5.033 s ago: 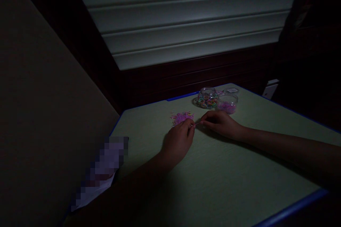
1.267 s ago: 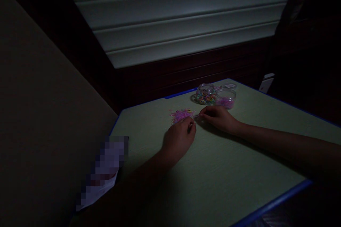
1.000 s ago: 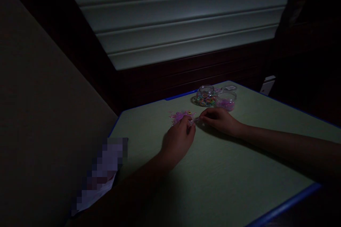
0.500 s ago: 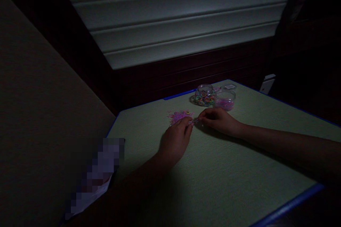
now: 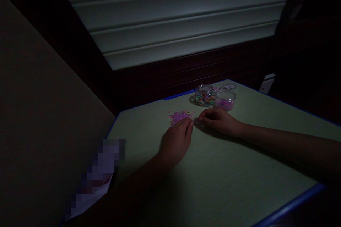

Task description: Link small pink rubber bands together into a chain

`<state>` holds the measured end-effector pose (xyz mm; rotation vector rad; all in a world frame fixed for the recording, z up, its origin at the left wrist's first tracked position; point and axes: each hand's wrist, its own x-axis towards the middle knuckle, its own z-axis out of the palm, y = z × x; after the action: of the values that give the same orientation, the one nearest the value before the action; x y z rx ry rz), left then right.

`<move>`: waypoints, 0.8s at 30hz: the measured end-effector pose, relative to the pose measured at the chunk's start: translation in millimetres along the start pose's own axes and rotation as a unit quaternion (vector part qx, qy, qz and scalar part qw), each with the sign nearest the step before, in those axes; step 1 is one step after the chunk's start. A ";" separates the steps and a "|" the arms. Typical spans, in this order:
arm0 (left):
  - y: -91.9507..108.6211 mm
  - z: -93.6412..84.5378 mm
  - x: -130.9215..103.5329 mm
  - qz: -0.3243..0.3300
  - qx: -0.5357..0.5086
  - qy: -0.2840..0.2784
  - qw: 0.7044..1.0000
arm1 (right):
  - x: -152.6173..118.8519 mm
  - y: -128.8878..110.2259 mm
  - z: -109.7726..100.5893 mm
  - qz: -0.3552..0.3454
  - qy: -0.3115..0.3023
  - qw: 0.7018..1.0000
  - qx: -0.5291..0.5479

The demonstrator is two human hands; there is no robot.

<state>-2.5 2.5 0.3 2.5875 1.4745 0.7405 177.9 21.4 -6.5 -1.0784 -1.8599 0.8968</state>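
Observation:
My left hand (image 5: 176, 140) is closed in a pinch at the near right edge of a pile of small pink elastic bands (image 5: 179, 116). Facing it across a small gap, my right hand (image 5: 223, 122) pinches with thumb and forefinger. A thin, pale elastic band (image 5: 195, 121) spans the gap between both sets of fingertips. Dim light blurs its detail. Just behind my right hand stands a clear jar of pink bands (image 5: 225, 101). To its left is another open clear jar holding multicoloured hair ties (image 5: 204, 97).
A clear round lid (image 5: 229, 87) lies behind the jars. The pale green table (image 5: 229, 170) has blue edging. A blurred flat packet (image 5: 98, 173) rests at its left edge, beside the wall. Light slatted panels (image 5: 181, 17) rise behind the table.
Both hands stay almost in place, with the thin band still between them. My left fingertips have shifted very slightly.

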 end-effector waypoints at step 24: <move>-1.4 0.8 -0.5 0.004 0.015 -0.015 1.000 | -1.6 2.9 -0.2 -0.049 0.001 0.996 -0.080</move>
<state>-3.5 2.9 -1.0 2.6163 1.4798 0.6809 179.6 21.1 -9.4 -1.0720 -1.9908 0.6993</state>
